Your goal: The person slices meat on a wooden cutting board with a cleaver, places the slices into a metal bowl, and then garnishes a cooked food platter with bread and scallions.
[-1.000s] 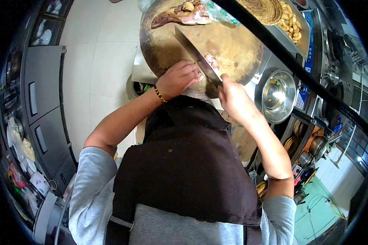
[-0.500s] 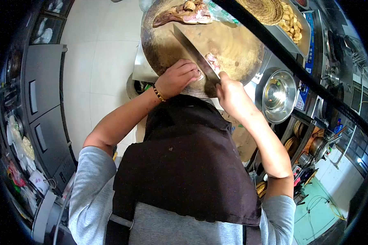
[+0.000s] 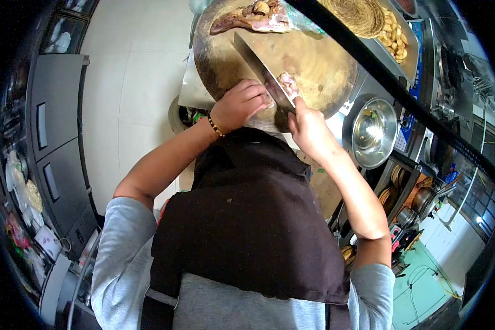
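A long-bladed cleaver slants across the round wooden chopping block, its handle wrapped in my right hand. Left of the blade, the curled fingers of my left hand press a small pale piece of meat to the wood, mostly covered by the fingertips. On the blade's other side lies a little heap of pink and white cut meat. A larger reddish-brown piece of meat rests at the block's far edge, with a clear plastic bag beside it.
To the right of the block stands a shiny steel bowl. Farther back are a tray of light brown pieces and a coiled woven mat. A black strap crosses the view diagonally. Grey cabinets line the left.
The view has shifted slightly. Both hands keep their hold, and the cleaver blade stays at nearly the same place beside the left fingertips, with only a slight change of angle.
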### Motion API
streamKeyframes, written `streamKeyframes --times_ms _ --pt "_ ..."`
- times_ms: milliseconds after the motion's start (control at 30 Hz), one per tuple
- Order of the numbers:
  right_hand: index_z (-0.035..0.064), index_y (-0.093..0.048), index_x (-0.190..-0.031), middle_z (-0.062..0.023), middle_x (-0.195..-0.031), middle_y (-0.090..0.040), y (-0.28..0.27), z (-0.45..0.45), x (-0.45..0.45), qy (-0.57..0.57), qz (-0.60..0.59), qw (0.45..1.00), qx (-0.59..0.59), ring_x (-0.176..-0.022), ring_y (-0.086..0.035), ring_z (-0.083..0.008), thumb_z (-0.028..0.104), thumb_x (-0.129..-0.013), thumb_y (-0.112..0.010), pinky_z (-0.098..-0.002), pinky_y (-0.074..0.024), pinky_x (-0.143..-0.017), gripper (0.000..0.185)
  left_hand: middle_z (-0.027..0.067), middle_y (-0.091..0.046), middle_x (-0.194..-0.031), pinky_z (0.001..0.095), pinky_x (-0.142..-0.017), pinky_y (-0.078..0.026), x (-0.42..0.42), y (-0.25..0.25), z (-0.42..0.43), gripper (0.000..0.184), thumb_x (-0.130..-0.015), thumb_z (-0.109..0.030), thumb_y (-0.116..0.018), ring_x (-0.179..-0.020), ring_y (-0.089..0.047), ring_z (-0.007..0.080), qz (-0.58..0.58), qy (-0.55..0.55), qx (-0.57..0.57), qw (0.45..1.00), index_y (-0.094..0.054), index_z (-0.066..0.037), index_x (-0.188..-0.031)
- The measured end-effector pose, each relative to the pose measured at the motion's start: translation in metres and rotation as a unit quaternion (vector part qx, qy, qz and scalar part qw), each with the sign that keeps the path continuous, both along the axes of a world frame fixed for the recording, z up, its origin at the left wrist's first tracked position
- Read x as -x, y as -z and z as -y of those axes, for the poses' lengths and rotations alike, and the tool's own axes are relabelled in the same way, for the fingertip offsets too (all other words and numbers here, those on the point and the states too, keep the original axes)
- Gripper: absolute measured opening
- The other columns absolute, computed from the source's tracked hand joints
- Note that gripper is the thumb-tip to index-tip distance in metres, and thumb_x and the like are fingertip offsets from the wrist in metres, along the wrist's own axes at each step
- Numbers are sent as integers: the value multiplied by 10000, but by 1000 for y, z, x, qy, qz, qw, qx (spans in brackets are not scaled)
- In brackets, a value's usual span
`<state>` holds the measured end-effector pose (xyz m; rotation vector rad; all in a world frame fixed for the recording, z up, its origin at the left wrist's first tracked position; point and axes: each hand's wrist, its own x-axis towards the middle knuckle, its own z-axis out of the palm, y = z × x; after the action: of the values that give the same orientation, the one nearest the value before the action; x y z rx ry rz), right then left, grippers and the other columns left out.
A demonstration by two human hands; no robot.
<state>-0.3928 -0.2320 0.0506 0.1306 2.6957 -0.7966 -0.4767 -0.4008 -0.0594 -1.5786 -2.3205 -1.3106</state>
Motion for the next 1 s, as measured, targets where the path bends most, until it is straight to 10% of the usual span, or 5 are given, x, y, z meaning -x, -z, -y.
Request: streamKeyframes --times_ms 1000 --pt "-43 -418 -1074 -295 -672 -549 25 12 -6 18 -17 999 24 -717 -566 -453 48 -819 -512 -492 -443 -605 287 98 -555 -942 339 -822 -442 -2 4 5 138 -721 -115 -624 -923 -523 268 -13 -17 -32 999 -562 -22 -802"
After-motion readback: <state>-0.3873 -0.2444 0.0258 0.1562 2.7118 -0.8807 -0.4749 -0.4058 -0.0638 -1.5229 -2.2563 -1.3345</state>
